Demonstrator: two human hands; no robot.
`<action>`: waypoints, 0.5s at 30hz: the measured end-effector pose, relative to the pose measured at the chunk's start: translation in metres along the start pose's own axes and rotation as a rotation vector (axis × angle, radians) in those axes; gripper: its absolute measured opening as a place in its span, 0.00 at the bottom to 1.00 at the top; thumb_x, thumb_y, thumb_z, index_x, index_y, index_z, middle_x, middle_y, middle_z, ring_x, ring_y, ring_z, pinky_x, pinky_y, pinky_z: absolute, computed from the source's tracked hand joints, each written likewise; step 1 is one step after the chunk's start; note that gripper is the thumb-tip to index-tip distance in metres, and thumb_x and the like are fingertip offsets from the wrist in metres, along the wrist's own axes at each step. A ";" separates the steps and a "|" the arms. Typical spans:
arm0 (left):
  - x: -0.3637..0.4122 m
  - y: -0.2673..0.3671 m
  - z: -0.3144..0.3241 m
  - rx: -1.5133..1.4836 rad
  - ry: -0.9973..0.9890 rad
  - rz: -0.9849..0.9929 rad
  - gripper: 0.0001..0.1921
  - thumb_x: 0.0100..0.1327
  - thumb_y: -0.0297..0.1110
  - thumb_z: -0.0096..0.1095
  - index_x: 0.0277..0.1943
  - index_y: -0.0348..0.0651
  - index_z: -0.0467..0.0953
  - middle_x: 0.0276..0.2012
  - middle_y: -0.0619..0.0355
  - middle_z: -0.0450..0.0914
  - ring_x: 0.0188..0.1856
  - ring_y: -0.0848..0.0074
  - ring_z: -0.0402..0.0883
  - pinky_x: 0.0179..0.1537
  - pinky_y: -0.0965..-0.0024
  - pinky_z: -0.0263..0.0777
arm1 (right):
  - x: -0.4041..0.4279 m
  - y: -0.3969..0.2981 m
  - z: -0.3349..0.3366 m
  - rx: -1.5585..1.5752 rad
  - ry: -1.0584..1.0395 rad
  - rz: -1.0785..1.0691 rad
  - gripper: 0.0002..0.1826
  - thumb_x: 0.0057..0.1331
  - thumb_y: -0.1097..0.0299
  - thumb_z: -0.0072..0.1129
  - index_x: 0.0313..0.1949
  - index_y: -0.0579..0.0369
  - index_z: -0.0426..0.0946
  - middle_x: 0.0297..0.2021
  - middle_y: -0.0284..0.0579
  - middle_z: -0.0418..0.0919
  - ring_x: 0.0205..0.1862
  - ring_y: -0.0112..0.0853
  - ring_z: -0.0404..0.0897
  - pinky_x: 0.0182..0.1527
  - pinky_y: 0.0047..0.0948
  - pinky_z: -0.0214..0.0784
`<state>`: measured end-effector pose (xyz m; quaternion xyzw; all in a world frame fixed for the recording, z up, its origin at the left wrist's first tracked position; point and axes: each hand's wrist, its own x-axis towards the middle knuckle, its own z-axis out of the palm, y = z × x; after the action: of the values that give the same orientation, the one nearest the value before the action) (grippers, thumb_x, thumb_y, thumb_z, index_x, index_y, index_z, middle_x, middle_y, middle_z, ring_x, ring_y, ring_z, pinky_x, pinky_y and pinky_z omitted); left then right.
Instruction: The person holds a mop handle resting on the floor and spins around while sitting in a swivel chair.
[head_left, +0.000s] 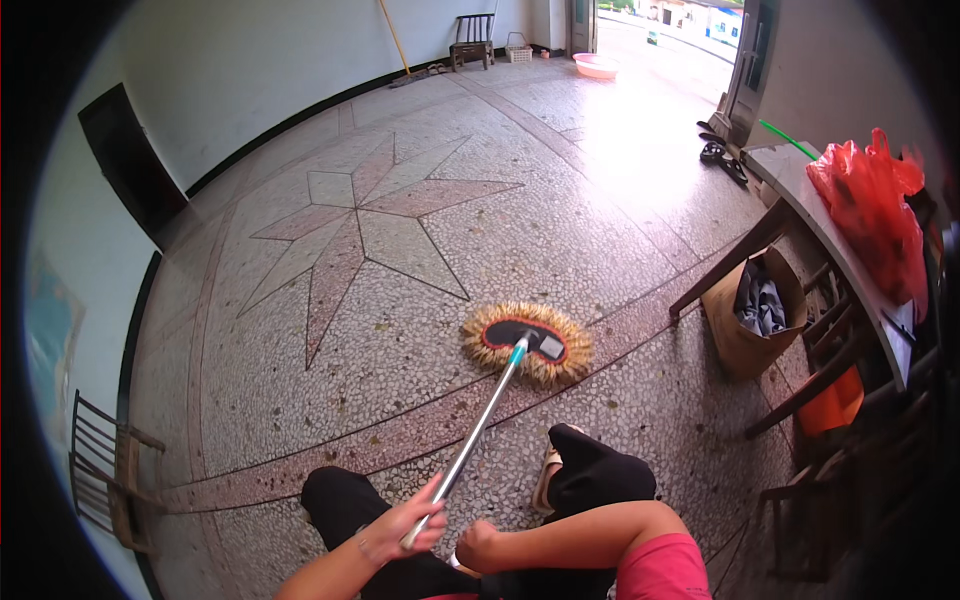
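My left hand (409, 525) is wrapped around the lower end of a metal telescopic pole (478, 427). The pole slants up and away to an oval mop head (574, 360) with a tan and brown fringe, a dark centre and a red border. A teal collar (518, 351) joins pole and head. The mop head rests on the speckled terrazzo floor (405, 360). Beside the pole, above my lap, my right hand (478, 545) is curled into a fist, apart from the pole. A small white patch shows under it; what that is I cannot tell.
At right stands a table (784, 161) with a red plastic bag (870, 217); a paper bag (724, 326) of grey cloth sits below. Wooden chairs stand at left (124, 480) and far back (472, 51). A pink basin (596, 67) lies near the bright doorway, sandals (724, 161) right of it.
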<state>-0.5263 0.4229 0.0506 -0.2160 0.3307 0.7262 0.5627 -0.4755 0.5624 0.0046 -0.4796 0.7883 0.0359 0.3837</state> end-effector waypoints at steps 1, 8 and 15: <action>-0.023 -0.008 -0.001 -0.030 0.015 -0.031 0.32 0.65 0.30 0.40 0.64 0.74 0.36 0.22 0.60 0.63 0.14 0.80 0.58 0.13 0.79 0.56 | 0.004 -0.001 0.007 0.025 -0.004 -0.025 0.13 0.55 0.64 0.53 0.39 0.54 0.77 0.39 0.41 0.77 0.39 0.39 0.77 0.25 0.45 0.70; -0.065 -0.024 0.038 -0.142 0.145 -0.062 0.26 0.66 0.31 0.38 0.62 0.71 0.44 0.21 0.60 0.62 0.13 0.81 0.57 0.10 0.81 0.54 | -0.013 0.008 -0.001 0.043 0.011 -0.026 0.15 0.52 0.61 0.57 0.38 0.52 0.77 0.38 0.41 0.77 0.39 0.39 0.77 0.26 0.45 0.70; 0.072 0.038 0.056 -0.005 -0.062 0.032 0.33 0.64 0.31 0.43 0.63 0.75 0.36 0.23 0.60 0.64 0.15 0.81 0.60 0.12 0.80 0.56 | 0.007 0.022 0.008 0.068 -0.069 -0.003 0.14 0.50 0.66 0.60 0.38 0.52 0.77 0.40 0.40 0.77 0.40 0.40 0.76 0.27 0.47 0.69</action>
<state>-0.5788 0.5062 0.0485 -0.1895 0.3145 0.7422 0.5607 -0.4895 0.5722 -0.0126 -0.4659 0.7747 0.0251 0.4267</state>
